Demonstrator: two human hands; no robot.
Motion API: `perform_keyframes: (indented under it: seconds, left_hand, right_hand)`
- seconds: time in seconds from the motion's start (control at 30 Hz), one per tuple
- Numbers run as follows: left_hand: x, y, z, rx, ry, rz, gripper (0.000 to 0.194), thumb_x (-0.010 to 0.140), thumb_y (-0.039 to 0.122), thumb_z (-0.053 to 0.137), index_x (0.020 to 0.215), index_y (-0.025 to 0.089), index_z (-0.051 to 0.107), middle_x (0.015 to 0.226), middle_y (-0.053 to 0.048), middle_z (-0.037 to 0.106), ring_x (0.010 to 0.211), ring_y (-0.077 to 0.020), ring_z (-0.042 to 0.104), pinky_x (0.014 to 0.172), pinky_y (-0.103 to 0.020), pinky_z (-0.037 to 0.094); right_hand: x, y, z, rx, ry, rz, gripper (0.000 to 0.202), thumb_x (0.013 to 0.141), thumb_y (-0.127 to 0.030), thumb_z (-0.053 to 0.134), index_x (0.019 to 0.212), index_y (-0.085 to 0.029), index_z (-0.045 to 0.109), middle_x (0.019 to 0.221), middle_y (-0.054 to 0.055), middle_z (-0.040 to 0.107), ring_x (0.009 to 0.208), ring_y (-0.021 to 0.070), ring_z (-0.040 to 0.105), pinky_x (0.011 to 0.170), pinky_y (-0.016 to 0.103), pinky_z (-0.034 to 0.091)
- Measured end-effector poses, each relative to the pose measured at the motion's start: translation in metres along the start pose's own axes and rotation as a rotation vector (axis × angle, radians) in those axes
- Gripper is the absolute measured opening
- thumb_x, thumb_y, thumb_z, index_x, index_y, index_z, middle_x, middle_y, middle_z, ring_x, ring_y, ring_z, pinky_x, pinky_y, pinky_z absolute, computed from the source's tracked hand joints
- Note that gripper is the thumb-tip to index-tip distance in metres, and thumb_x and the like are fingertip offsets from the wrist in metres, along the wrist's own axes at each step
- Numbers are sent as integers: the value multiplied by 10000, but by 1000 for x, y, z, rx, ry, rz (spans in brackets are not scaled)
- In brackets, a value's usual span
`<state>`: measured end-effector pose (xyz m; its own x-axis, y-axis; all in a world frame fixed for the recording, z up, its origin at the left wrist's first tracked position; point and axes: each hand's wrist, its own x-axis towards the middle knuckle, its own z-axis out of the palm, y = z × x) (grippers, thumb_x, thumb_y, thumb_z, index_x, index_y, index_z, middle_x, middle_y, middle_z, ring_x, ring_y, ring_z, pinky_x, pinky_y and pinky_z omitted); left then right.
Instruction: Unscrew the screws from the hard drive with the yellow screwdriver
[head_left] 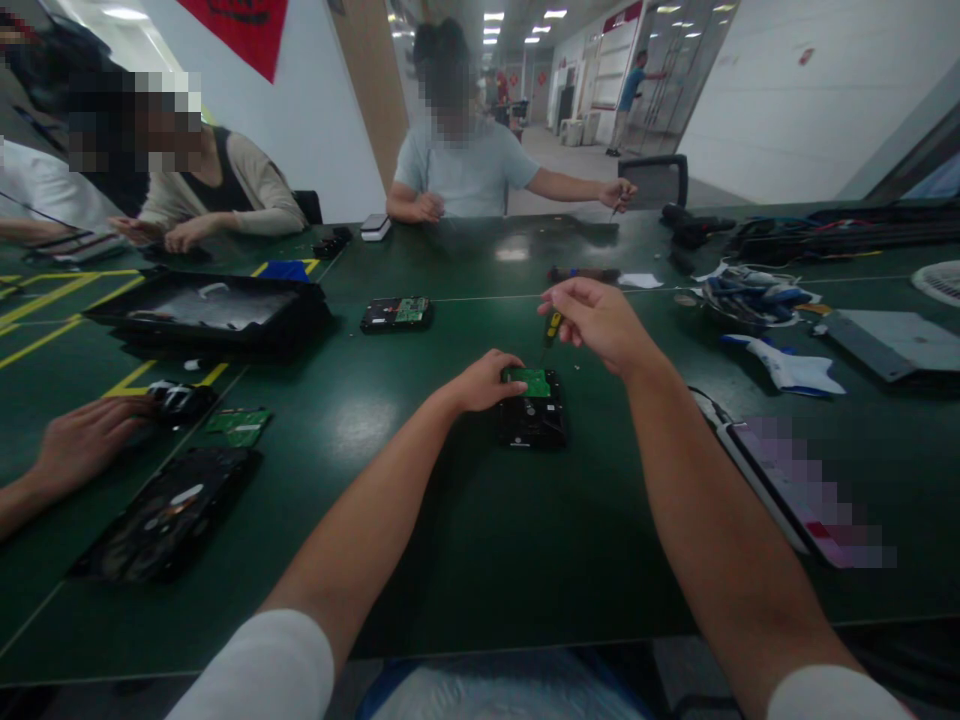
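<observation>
Right hand (592,318) gripping a yellow-and-black screwdriver (553,325) above a hard drive (531,427).
The left hand (484,384) holds the drive's far-left part; the drive lies flat, green circuit board (535,382) up, inward from the near edge of the desk (525,560).

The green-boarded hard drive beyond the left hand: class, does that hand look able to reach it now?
Probably yes: nothing visible stands between the left hand and the far drive, though the hand would have to leave the nearer drive it touches.
</observation>
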<state>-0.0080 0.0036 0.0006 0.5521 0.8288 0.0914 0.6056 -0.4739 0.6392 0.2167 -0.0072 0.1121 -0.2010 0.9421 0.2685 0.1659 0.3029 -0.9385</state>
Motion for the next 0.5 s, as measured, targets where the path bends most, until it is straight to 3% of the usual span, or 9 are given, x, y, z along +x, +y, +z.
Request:
perform_keyframes:
  seconds: [0.13, 0.23, 0.37, 0.5]
  left_hand:
    - [0, 1, 0, 0, -4, 0, 545, 931, 498, 672, 1376, 187, 636, 1254, -122, 575, 1009, -237, 613, 954, -410, 527]
    - [0, 1, 0, 2, -1, 2, 533, 933, 483, 671, 1373, 185, 636, 1253, -121, 580, 1027, -242, 614, 962, -410, 526]
    - [0, 1, 0, 3, -5, 2, 526, 935, 481, 669, 1373, 191, 636, 1258, -120, 574, 1009, -237, 622, 952, -408, 531]
    - [0, 1, 0, 11, 0, 8, 534, 935, 478, 669, 1378, 182, 630, 1243, -122, 576, 1023, -243, 618, 954, -409, 531]
  right_hand:
    - [1, 3, -1, 14, -1, -11, 222, 982, -407, 666, 1053, -210, 740, 807, 24, 711, 575, 94, 575, 492, 231, 419]
    - [1, 3, -2, -59, 67, -22, 226, 926, -426, 741, 947, -201, 740, 693, 0, 647, 579, 103, 531, 486, 236, 384]
    - [1, 1, -1, -86, 142, -2, 220, 872, -383, 799, 846, -200, 680, 737, 17, 673, 600, 109, 542, 483, 244, 384]
    - [1, 2, 1, -27, 87, -18, 228, 890, -401, 778, 904, -222, 638, 900, 41, 748, 584, 95, 550, 458, 236, 379]
